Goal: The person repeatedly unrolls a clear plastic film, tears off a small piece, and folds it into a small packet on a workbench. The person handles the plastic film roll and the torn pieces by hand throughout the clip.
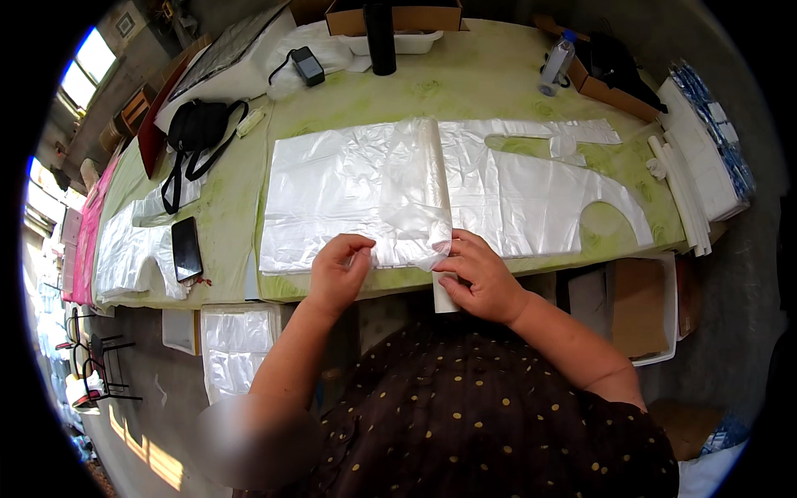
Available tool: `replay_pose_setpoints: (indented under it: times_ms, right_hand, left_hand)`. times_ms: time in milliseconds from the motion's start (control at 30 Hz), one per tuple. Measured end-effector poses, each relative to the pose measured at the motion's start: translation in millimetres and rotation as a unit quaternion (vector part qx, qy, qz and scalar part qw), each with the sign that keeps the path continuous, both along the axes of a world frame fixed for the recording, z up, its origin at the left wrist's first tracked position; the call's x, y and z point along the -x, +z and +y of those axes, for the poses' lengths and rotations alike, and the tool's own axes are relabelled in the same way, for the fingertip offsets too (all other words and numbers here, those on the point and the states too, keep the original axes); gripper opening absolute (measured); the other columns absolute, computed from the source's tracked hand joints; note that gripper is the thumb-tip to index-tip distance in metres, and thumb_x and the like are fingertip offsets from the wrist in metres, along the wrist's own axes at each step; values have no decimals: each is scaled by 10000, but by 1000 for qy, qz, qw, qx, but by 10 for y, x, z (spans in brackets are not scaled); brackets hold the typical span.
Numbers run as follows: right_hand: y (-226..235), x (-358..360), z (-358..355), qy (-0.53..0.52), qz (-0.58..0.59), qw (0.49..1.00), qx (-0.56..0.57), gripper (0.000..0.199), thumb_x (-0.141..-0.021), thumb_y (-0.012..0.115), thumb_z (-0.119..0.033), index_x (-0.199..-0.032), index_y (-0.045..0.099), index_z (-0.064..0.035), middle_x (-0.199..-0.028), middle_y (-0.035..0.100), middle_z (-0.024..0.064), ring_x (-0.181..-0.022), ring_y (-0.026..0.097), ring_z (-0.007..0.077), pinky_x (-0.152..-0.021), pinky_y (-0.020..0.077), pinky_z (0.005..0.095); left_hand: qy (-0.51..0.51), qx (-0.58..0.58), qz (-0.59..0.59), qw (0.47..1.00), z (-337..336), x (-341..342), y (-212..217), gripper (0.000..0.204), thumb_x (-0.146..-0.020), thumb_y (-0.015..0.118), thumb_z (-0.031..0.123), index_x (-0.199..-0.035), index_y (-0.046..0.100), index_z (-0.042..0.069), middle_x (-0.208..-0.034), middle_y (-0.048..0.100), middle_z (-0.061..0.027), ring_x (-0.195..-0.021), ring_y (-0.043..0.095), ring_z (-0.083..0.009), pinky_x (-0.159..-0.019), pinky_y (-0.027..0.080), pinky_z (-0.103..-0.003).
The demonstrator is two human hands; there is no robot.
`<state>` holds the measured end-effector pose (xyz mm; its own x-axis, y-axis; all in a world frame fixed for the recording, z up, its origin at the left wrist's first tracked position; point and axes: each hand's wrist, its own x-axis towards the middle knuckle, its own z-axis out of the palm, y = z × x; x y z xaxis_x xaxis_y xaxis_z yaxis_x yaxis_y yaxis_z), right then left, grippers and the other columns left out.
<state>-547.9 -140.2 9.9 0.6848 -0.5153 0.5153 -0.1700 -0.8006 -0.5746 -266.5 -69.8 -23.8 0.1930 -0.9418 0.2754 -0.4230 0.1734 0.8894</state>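
A stack of thin, clear plastic bags point(320, 187), flat and with cut-out handles at the right, covers the front of the table. Across it lies a pale, long roll point(436, 170) with loose film beside it; its near end sticks out past the table edge. My right hand point(481, 278) is curled against the roll's near end, with crumpled film pinched at its fingers. Over the near edge of the stack is my left hand point(339, 270), its fingers bent in toward the thumb. Whether film sits between those fingertips is too fine to make out.
More plastic bags point(137, 249), a phone point(187, 249) and a black bag point(199, 129) lie at the left. A black cylinder point(379, 37) stands at the back. A water bottle point(557, 62) and white rolled tubes point(681, 195) are at the right. Below the edge sits a white bin point(664, 332).
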Motion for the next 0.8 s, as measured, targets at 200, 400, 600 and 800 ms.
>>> replay_pose_setpoints:
  times_ms: [200, 400, 600, 800]
  right_hand:
    - [44, -431, -327, -30, -6, 999, 10, 410, -827, 709, -134, -1226, 644, -63, -1229, 632, 158, -1225, 536, 383, -1094, 420, 467]
    - [148, -552, -515, -80, -26, 996, -18, 355, -841, 690, -115, -1189, 673, -49, -1237, 606, 157, -1198, 530, 356, -1051, 436, 446]
    - [-35, -128, -187, -151, -58, 984, -67, 263, -849, 680, -77, -1111, 693, -49, -1173, 587, 141, -1134, 546, 339, -1007, 457, 413]
    - [-61, -191, -15, -47, -44, 998, -20, 243, -816, 710, -69, -1057, 695, -52, -1194, 619, 139, -1187, 545, 362, -1026, 457, 432]
  left_hand:
    - [20, 79, -54, 995, -153, 178, 261, 227, -890, 680, 43, -1114, 709, 56, -1164, 696, -110, -1076, 664, -249, -921, 529, -351]
    - [-19, 54, -342, 938, -612, 307, 222, 328, -883, 679, 149, -1204, 713, 92, -1295, 661, -83, -1165, 613, -327, -1010, 486, -435]
    - [25, -41, -278, 959, -726, 197, 202, 259, -935, 654, 219, -1148, 741, 100, -1221, 683, -79, -1128, 630, -292, -930, 526, -393]
    - [114, -75, -78, 988, -707, 86, 273, 208, -943, 672, 193, -1116, 718, 87, -1109, 675, -110, -1042, 651, -251, -820, 544, -358]
